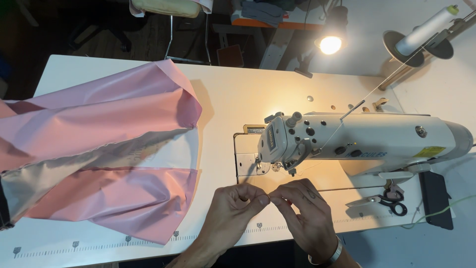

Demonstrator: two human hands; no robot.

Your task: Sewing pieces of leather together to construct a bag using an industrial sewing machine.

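From the head camera, both hands meet at the near edge of the white sewing table (223,99), just in front of the sewing machine (357,141); the left hand (233,208) has thumb and forefinger pinched together, and the right hand (305,213) pinches likewise, the two pinches almost touching at the middle; whatever sits between the fingertips is too fine to make out, perhaps a thread end, and I cannot tell for certain; the pinch point lies below and slightly right of the needle area (272,166), near it but apart from it; a silver bracelet (329,258) circles the right wrist; a thin thread (382,84) runs taut from the white spool (426,27) on its stand down to the machine's top; black-handled scissors (384,200) lie on the table beneath the machine arm, right of the hands; pink fabric (109,149) is spread across the table's left side, well apart from both hands; a lit lamp (330,44) glows behind the machine; a printed ruler strip (148,238) runs along the table's near edge.
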